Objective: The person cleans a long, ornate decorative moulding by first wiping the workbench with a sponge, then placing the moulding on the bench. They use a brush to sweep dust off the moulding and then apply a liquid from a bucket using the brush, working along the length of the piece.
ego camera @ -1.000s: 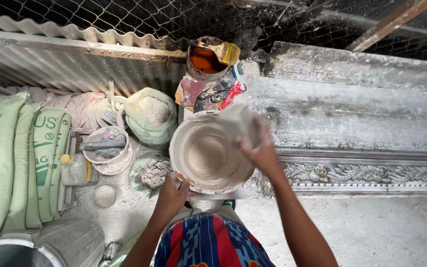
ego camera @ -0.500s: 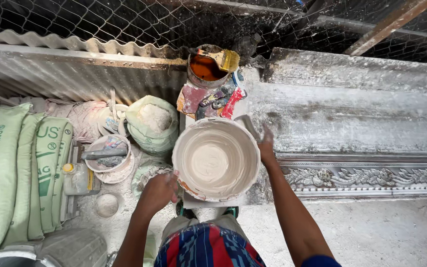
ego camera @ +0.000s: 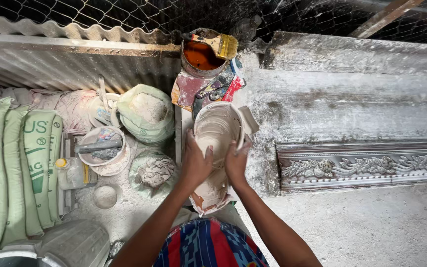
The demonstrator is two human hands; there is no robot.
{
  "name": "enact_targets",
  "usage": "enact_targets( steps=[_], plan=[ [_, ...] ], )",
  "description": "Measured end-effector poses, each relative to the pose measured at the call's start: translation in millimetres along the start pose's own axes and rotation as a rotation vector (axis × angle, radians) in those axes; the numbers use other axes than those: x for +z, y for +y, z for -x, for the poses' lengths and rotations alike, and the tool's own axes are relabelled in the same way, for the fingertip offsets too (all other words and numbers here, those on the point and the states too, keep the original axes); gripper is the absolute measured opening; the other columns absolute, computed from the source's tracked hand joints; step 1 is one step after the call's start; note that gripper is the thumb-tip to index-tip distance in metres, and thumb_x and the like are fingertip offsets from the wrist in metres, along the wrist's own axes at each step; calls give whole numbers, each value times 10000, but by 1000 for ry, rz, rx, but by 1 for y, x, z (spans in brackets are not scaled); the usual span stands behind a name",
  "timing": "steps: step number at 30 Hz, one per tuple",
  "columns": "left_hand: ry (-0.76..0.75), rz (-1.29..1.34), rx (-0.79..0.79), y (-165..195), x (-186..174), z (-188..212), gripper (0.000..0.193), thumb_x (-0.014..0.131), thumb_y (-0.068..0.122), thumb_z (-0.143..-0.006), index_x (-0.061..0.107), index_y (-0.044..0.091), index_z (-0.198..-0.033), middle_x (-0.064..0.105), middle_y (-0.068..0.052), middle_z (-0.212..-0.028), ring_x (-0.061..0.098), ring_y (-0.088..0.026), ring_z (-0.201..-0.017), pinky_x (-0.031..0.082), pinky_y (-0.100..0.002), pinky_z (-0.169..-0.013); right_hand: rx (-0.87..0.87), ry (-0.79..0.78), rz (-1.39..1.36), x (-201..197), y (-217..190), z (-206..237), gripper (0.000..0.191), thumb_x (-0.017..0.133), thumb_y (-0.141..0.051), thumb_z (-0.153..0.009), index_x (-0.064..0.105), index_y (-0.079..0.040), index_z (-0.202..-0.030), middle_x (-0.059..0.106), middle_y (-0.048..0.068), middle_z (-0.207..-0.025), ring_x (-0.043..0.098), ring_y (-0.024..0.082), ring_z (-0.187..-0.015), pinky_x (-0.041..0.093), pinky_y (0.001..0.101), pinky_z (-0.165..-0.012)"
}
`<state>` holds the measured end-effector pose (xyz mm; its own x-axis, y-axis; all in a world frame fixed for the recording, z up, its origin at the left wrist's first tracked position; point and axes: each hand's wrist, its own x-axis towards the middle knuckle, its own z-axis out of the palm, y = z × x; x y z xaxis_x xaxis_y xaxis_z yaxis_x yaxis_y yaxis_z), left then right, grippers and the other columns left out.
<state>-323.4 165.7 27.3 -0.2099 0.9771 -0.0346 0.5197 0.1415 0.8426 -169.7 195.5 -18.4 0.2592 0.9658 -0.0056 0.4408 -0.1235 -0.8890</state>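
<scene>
The long grey casting slab [ego camera: 352, 104], crusted with dried plaster, fills the space to the right of the bowl, and along its near edge lies an ornate moulded cornice strip [ego camera: 362, 165] with a leaf pattern. Left of the bowl stand green plaster sacks [ego camera: 6, 168], stacked upright against the corrugated metal sheet [ego camera: 70, 59]. Between the sacks and the bowl sits an open green bag of white powder [ego camera: 147, 111], then a shallow dish with tools [ego camera: 102, 146] and a wad of fibre [ego camera: 155, 170] on the floor. Just beyond the bowl stands a tin of rust-coloured liquid [ego camera: 201, 57] with a yellow-bristled brush [ego camera: 218, 44] laid across its rim.

The plaster-coated mixing bowl [ego camera: 218, 133] is tipped steeply on its side at the slab's left end, its mouth turned to the left. The left hand [ego camera: 195, 163] is clamped on the near rim and the right hand [ego camera: 236, 160] grips the rim just beside it. Wet mix coats the inside and seems to sag toward the lower lip, though the hands hide where it lands. Judging by this, the mixing is done and the emptying is under way; the slab beyond the cornice shows no fresh mix yet.
</scene>
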Motion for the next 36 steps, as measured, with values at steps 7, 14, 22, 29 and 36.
enact_targets(
  steps=[7,14,22,29,36],
  plan=[
    [11,-435,365,-5,-23,20,657,503,-111,-899,202,-245,-1467,298,-478,-1523,356,-532,-1465,353,-489,-1220,-137,6,104,-1,-12,-20,474,459,-76,-1007,394,104,-1440,591,353,-1286,625,461,-1173,483,468,-1034],
    [144,-583,252,-5,-54,31,606,533,-67,-937,313,-210,-1483,320,-437,-1531,371,-534,-1443,424,-518,-1149,134,-289,475,-25,-32,-55,537,491,-67,-959,336,125,-1437,706,307,-1011,736,427,-901,615,489,-780],
    [97,-607,280,20,-51,58,611,578,288,-955,456,45,-1502,232,-261,-1658,163,-451,-1554,177,-697,-1179,-518,-374,1053,-19,-43,-65,815,662,-313,-928,278,135,-1489,367,371,-1469,368,479,-1380,343,535,-1120],
    [-22,-520,32,9,-103,45,710,519,457,-996,324,5,-1508,152,-270,-1668,105,-397,-1543,54,-678,-1169,-187,-282,158,-89,-43,-26,788,560,-505,-956,244,-148,-1583,342,238,-1613,338,386,-1513,324,532,-1206],
    [-125,215,-131,-4,-93,-87,838,427,519,-1071,125,-67,-1589,246,-330,-1616,298,-420,-1483,290,-492,-1191,265,-186,-692,-44,2,24,688,541,-404,-963,362,-159,-1581,357,196,-1608,342,362,-1483,374,512,-1167]
  ],
)
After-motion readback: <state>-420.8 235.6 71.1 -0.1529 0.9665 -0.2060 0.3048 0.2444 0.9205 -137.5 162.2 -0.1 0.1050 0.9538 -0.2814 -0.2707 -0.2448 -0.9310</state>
